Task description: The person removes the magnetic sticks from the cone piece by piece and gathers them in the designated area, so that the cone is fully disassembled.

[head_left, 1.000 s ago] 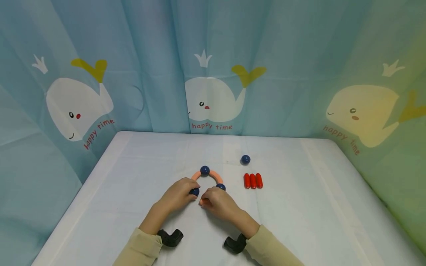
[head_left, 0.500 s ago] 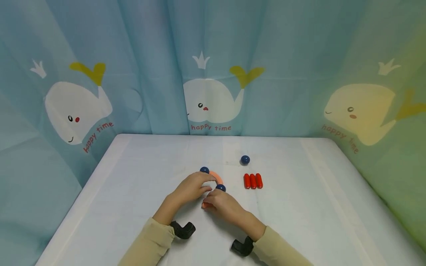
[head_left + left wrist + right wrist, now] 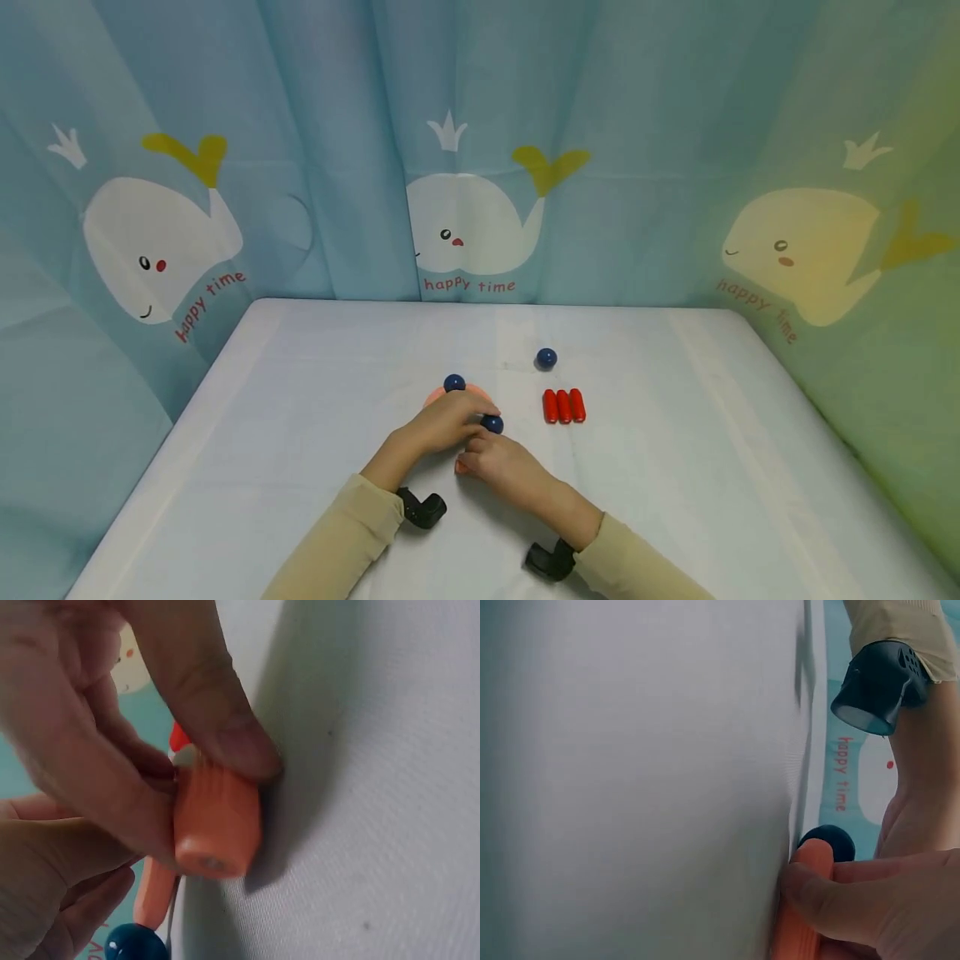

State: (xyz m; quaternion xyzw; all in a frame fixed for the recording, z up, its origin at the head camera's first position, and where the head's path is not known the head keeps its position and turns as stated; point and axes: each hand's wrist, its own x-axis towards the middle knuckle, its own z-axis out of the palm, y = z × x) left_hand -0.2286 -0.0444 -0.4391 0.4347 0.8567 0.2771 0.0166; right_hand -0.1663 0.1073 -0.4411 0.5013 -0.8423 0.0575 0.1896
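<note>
White table (image 3: pixel 675 450) | right fingers (image 3: pixel 840 904) pinch orange piece (image 3: pixel 217 817) | left fingers (image 3: pixel 480 406) by blue ball (image 3: pixel 492 425): pinch obscured, can't tell

The orange piece (image 3: pixel 217 821) in the right hand (image 3: pixel 504 468) looks smooth, satiny plastic; the blue ball (image 3: pixel 492 425) just beyond is glossy; the cloth-covered counter (image 3: pixel 660 467) beneath is matt, woven.

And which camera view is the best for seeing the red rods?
The head view: all three red rods lie there side by side on the table, with nothing in front. The left wrist view shows only a small red patch, probably a rod. The right wrist view shows none.
</note>
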